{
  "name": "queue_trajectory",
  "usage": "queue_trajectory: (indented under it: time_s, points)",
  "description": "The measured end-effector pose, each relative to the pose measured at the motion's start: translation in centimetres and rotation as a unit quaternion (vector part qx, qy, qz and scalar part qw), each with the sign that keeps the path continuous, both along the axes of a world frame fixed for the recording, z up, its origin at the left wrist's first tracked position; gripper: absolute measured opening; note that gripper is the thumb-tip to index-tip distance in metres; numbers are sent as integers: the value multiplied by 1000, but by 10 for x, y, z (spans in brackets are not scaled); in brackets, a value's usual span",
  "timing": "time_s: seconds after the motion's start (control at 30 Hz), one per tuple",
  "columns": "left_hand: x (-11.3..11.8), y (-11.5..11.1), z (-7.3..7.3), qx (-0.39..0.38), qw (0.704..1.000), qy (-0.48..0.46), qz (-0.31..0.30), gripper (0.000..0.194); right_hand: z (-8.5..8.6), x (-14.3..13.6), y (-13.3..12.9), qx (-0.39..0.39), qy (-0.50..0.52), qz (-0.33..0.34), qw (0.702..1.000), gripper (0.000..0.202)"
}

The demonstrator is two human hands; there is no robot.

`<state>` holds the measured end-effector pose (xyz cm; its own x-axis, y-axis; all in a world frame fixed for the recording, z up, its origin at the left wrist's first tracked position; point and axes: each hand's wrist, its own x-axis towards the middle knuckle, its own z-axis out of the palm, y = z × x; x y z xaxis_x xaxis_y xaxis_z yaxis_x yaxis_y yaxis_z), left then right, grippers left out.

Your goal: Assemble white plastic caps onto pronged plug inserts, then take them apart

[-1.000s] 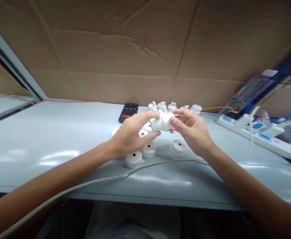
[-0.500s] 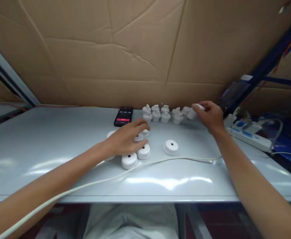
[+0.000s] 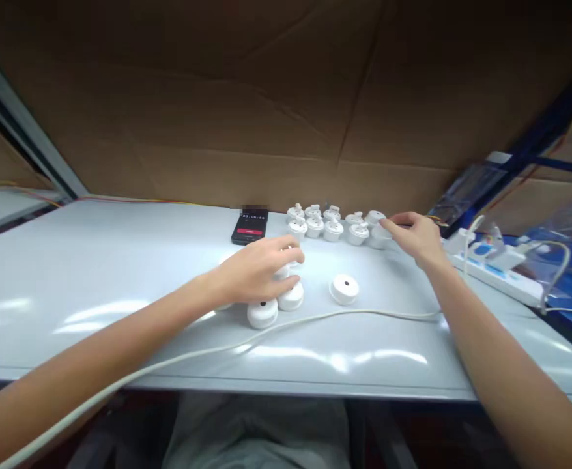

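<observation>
Near the middle of the table, my left hand (image 3: pixel 261 268) rests over a cluster of white round plastic housings, its fingers spread and curved above them. Two of these housings, one (image 3: pixel 262 314) by the palm and one (image 3: pixel 290 297) under the thumb, show dark centre holes; others are partly hidden by the hand. At the right end of the back rows, my right hand (image 3: pixel 415 240) pinches the edge of a white round housing (image 3: pixel 379 237). Beside it stand several similar white pieces (image 3: pixel 333 229) with small parts on top. A single housing (image 3: pixel 344 289) lies apart between my hands.
A phone (image 3: pixel 250 226) showing a running timer lies behind my left hand. One white cable (image 3: pixel 315 318) crosses the table front and passes over my left forearm. To the right sits a power strip (image 3: pixel 498 273) with plugs. Cardboard (image 3: pixel 266 170) walls the back.
My right hand has lowered its white housing into the right end of the rows. My left hand keeps nearly the same pose over the cluster. The view has shifted slightly.
</observation>
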<state>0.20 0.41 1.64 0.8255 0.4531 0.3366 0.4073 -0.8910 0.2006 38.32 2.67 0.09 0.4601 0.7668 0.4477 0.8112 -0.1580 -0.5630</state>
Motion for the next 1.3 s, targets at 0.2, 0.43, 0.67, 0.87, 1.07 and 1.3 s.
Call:
queue_trajectory:
  time_s: [0.2,0.43,0.67,0.87,1.07,1.3]
  points:
    - [-1,0,1,12,1000,-2,11,23,4,-4,-1,4,-3,-20,1000,24]
    - [0,3,0,-2,1000,0,28,23,13,-40,-11,104,-30,84,991,27]
    - [5,0,4,-152,977,-139,54,14,28,-85,-39,-194,73,445,871,36]
    - [31,32,15,-191,939,-210,194,31,30,-84,-40,-275,40,511,813,53]
    - [66,84,8,-146,949,-42,276,67,22,-91,-37,-202,-49,394,895,33]
    - [65,87,6,-85,971,-58,217,38,17,-87,-36,-140,-67,400,903,34]
